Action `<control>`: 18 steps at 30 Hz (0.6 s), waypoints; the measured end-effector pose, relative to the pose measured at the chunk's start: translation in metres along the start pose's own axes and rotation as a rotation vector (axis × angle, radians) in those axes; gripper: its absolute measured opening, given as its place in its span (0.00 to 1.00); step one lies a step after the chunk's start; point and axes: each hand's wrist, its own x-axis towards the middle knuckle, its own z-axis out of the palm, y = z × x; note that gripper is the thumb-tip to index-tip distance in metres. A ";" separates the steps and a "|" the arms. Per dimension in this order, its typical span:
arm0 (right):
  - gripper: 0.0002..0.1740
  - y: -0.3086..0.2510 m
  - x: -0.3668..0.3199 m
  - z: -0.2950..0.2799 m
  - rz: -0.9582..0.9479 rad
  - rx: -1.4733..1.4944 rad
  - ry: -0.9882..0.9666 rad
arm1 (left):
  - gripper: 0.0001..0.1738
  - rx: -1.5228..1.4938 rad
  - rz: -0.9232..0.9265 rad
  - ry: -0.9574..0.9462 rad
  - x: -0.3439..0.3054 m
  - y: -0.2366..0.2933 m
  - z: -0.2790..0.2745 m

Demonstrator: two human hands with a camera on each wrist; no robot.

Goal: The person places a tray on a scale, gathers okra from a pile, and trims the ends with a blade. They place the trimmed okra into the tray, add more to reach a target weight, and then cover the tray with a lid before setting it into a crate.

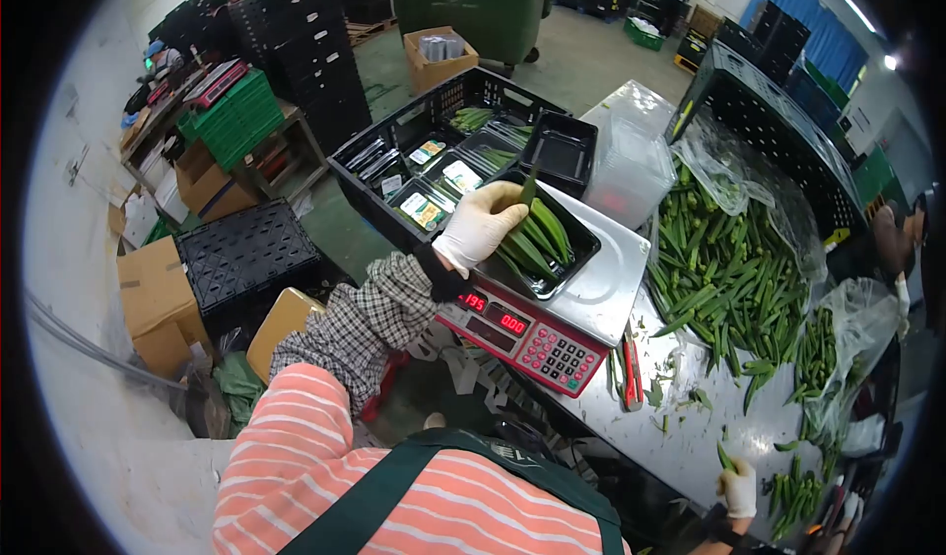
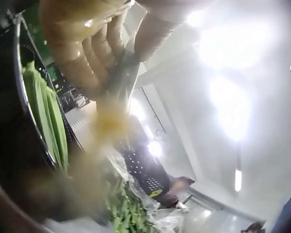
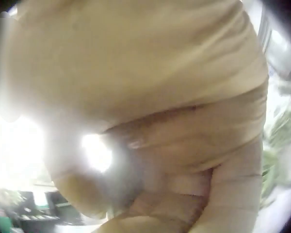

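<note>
My gloved left hand (image 1: 478, 228) is over a black plastic tray (image 1: 583, 261) and pinches an okra pod (image 1: 530, 181) between thumb and fingers, its tip pointing up. Several green okra pods (image 1: 548, 232) lie side by side in that tray. Under it is a red digital scale (image 1: 617, 277) with lit red digits. At the table's lower right, my gloved right hand (image 1: 739, 491) grips another okra pod (image 1: 724, 457), beside a small heap of okra (image 1: 794, 494). In the right wrist view the curled fingers (image 3: 223, 131) fill most of the picture.
A large okra pile (image 1: 724, 269) spreads over the metal table by a tipped black crate (image 1: 769, 112). Red-handled scissors (image 1: 632, 373) lie near the scale. A black crate (image 1: 370, 151) holds packed trays. An empty black tray (image 1: 560, 151) and clear containers (image 1: 631, 166) stand behind the scale.
</note>
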 end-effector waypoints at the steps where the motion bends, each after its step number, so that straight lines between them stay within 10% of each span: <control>1: 0.14 0.068 0.005 -0.017 0.036 -0.032 0.071 | 0.12 0.334 0.263 -0.023 0.007 -0.002 0.000; 3: 0.13 0.130 -0.008 -0.023 0.263 -0.053 0.169 | 0.17 0.809 0.644 -0.149 0.026 -0.016 -0.004; 6: 0.13 0.224 -0.022 -0.037 0.498 -0.104 0.314 | 0.16 0.767 0.665 -0.217 0.040 -0.022 -0.019; 8: 0.16 0.325 -0.021 -0.064 0.020 -0.668 0.490 | 0.17 0.603 0.447 0.057 0.021 0.024 -0.032; 12: 0.11 0.267 -0.010 -0.062 0.240 -0.016 0.611 | 0.13 0.447 0.372 0.199 -0.002 0.023 -0.076; 15: 0.11 0.276 0.031 -0.080 -0.172 -0.366 0.602 | 0.12 0.493 0.329 0.176 -0.041 0.020 -0.075; 16: 0.17 0.139 0.026 -0.041 0.065 -0.238 0.419 | 0.12 0.457 0.275 0.216 -0.054 0.014 -0.072; 18: 0.17 0.094 0.052 -0.027 -0.055 -0.195 0.392 | 0.11 0.389 0.196 0.219 -0.075 -0.003 -0.074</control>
